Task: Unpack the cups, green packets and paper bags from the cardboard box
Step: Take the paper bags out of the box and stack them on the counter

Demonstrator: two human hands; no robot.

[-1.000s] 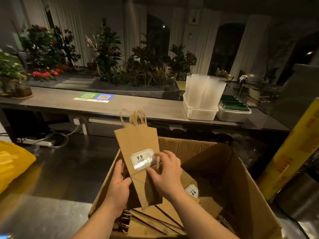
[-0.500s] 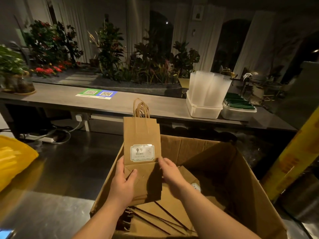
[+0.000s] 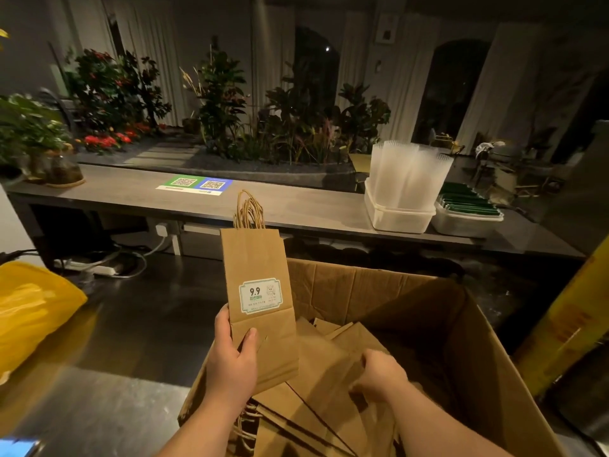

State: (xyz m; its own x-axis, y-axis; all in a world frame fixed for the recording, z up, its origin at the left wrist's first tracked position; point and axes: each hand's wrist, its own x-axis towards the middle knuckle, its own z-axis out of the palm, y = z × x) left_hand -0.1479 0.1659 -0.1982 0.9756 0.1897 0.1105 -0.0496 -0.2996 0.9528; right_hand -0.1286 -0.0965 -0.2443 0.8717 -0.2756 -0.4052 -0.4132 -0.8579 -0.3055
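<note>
The bunch of paper bags [image 3: 255, 268] stands tall, handles up, right above the left hand [image 3: 232, 367] that pinches its bottom, while the right hand [image 3: 379, 374], beside and lower, reaches the flat bags [image 3: 323, 367] in the cardboard box [image 3: 478, 357], too blurry to tell if it grabs.

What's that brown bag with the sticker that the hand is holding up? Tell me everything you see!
The paper bag is flat, folded brown paper, held upright above the cardboard box. Twisted cord handles stick up from its top. A white sticker with a green border reads 9.9. Its bottom flap is folded up in front. The left hand grips its lower left edge, thumb in front.
</note>
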